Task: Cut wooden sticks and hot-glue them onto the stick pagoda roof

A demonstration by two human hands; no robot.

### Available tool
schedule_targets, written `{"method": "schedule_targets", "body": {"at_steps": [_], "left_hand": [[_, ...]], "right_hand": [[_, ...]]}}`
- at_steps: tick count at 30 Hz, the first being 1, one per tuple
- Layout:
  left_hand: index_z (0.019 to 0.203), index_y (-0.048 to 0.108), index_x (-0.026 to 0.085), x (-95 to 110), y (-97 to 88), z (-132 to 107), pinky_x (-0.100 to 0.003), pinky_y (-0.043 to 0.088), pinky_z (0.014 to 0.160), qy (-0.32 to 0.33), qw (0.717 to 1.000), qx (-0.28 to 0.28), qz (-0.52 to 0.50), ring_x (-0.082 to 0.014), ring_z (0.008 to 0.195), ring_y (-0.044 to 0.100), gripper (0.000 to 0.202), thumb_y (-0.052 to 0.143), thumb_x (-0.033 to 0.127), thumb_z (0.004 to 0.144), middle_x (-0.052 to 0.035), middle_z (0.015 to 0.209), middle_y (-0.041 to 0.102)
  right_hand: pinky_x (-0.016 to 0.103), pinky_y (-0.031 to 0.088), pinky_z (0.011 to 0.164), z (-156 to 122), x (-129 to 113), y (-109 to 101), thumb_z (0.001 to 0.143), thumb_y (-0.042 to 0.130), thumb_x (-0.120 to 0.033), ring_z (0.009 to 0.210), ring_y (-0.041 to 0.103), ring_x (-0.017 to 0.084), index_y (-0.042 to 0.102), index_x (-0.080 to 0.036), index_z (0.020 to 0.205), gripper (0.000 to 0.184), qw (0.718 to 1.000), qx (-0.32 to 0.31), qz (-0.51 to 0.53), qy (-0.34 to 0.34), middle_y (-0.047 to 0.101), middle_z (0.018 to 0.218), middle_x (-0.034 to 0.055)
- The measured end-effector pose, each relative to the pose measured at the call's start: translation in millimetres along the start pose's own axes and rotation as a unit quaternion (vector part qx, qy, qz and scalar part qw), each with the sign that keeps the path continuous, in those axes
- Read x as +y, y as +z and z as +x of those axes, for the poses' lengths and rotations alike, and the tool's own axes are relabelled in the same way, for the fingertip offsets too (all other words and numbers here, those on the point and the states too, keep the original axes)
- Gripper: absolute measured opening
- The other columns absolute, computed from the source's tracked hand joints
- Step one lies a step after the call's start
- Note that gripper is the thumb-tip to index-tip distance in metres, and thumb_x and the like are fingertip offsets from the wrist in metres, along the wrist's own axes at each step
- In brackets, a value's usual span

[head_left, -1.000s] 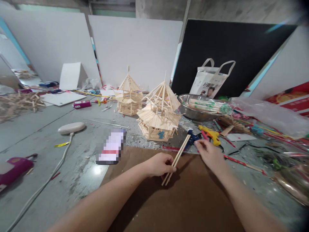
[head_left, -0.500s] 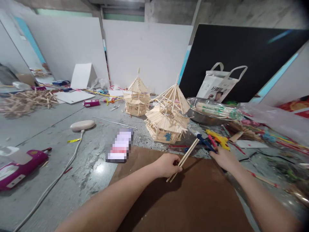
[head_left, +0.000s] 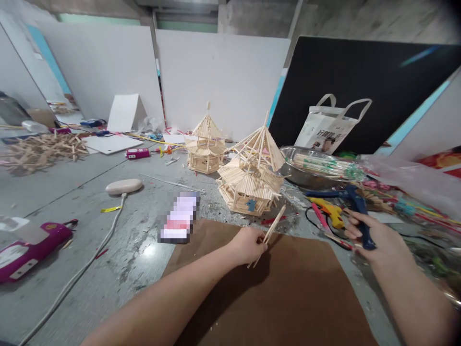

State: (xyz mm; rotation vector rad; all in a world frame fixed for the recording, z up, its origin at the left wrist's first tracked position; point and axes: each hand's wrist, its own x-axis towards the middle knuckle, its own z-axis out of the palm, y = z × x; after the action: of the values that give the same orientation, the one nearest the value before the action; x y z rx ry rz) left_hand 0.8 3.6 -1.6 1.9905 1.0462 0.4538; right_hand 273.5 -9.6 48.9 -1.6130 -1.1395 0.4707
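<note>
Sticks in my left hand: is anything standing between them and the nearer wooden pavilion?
Nothing upright shows between the sticks in your left hand and the nearer pavilion. Only a red strip lies low on the grey surface by the pavilion's base.

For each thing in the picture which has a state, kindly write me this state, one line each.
Two sticks: held by the left hand
Dark blue tool: held by the right hand
Front stick pavilion: standing, roof partly open
Rear stick pavilion: standing
Phone: screen lit
Yellow glue gun: lying down
Metal bowl: loaded with bundled sticks
White bag: handles up
Brown sheet: spread flat
</note>
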Motion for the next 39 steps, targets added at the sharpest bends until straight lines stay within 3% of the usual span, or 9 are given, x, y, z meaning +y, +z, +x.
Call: {"method": "schedule_targets", "body": {"at_steps": [4,9,13,15,18,25,30,34,39], "left_hand": [[0.082,0.065,0.018,-2,1.6,1,-0.022,0.037,0.056,-0.004,1.000,0.013,0.001,-0.0141,0.061,0.051,0.026,0.044,0.020,0.067,-0.0013,0.067,0.061],[0.080,0.064,0.017,-6,4.8,3,-0.023,0.038,0.055,-0.019,0.999,0.024,-0.019,-0.0129,0.054,0.050,0.023,0.043,0.023,0.071,-0.0010,0.057,0.056],[0.083,0.060,0.016,-7,8.7,4,-0.022,0.037,0.052,-0.009,0.996,0.053,-0.070,-0.0103,0.050,0.047,0.025,0.039,0.027,0.076,-0.0011,0.059,0.054],[0.088,0.056,0.015,-4,9.5,4,-0.021,0.035,0.048,-0.006,0.989,0.070,-0.129,-0.0083,0.045,0.044,0.028,0.034,0.031,0.080,-0.0006,0.060,0.053],[0.089,0.051,0.015,4,7.2,3,-0.019,0.029,0.038,-0.014,0.970,0.077,-0.232,-0.0057,0.036,0.037,0.030,0.030,0.035,0.082,0.0038,0.052,0.044],[0.085,0.045,0.017,19,1.8,-4,-0.019,0.038,0.038,-0.037,0.899,0.004,-0.436,-0.0068,0.043,0.050,0.029,0.040,0.044,0.077,0.0008,0.071,0.052],[0.086,0.046,0.016,29,6.2,-9,-0.016,0.026,0.031,-0.049,0.929,-0.019,-0.367,-0.0036,0.030,0.035,0.032,0.037,0.046,0.079,0.0032,0.054,0.052],[0.084,0.053,0.014,33,8.1,-12,-0.017,0.029,0.039,-0.007,0.945,0.032,-0.326,-0.0041,0.039,0.036,0.032,0.038,0.042,0.079,0.0034,0.052,0.047],[0.094,0.057,0.014,26,3.4,-9,-0.018,0.030,0.046,0.034,0.937,0.171,-0.303,-0.0061,0.045,0.036,0.034,0.039,0.040,0.080,0.0044,0.049,0.040]], "right_hand": [[0.031,0.015,0.040,-7,-17,-4,0.070,0.043,-0.027,0.039,0.019,0.004,0.030,-0.023,0.054,0.020,0.964,-0.063,0.206,0.154,0.021,0.055,-0.0054],[0.033,0.019,0.043,-26,-25,3,0.074,0.036,-0.031,0.043,0.017,0.007,0.026,-0.022,0.056,0.022,0.967,-0.098,0.220,0.088,0.016,0.057,-0.0058],[0.033,0.030,0.048,-36,-19,12,0.072,0.035,-0.031,0.048,0.034,0.011,0.040,-0.022,0.068,0.011,0.970,-0.108,0.213,0.045,0.037,0.061,0.0010],[0.035,0.036,0.054,-38,-13,16,0.071,0.032,-0.032,0.062,0.049,0.017,0.047,-0.023,0.084,0.022,0.971,-0.116,0.202,0.045,0.053,0.080,0.0078],[0.037,0.040,0.059,-42,-5,19,0.069,0.033,-0.032,0.084,0.055,0.024,0.047,-0.022,0.099,0.035,0.966,-0.137,0.210,0.061,0.055,0.105,0.0113],[0.037,0.044,0.061,-61,-7,32,0.060,0.048,-0.026,0.081,0.060,0.025,0.058,-0.025,0.087,0.029,0.924,-0.246,0.276,0.100,0.063,0.091,0.0070],[0.035,0.046,0.068,-72,-8,44,0.061,0.054,-0.020,0.091,0.058,0.023,0.058,-0.028,0.094,0.034,0.866,-0.303,0.375,0.136,0.061,0.103,0.0029],[0.038,0.045,0.077,-74,-7,45,0.061,0.055,-0.016,0.096,0.056,0.024,0.057,-0.027,0.101,0.041,0.834,-0.332,0.418,0.138,0.061,0.106,0.0032],[0.040,0.045,0.081,-66,2,42,0.062,0.054,-0.013,0.094,0.057,0.023,0.057,-0.026,0.100,0.041,0.834,-0.250,0.474,0.134,0.063,0.103,0.0019]]}}
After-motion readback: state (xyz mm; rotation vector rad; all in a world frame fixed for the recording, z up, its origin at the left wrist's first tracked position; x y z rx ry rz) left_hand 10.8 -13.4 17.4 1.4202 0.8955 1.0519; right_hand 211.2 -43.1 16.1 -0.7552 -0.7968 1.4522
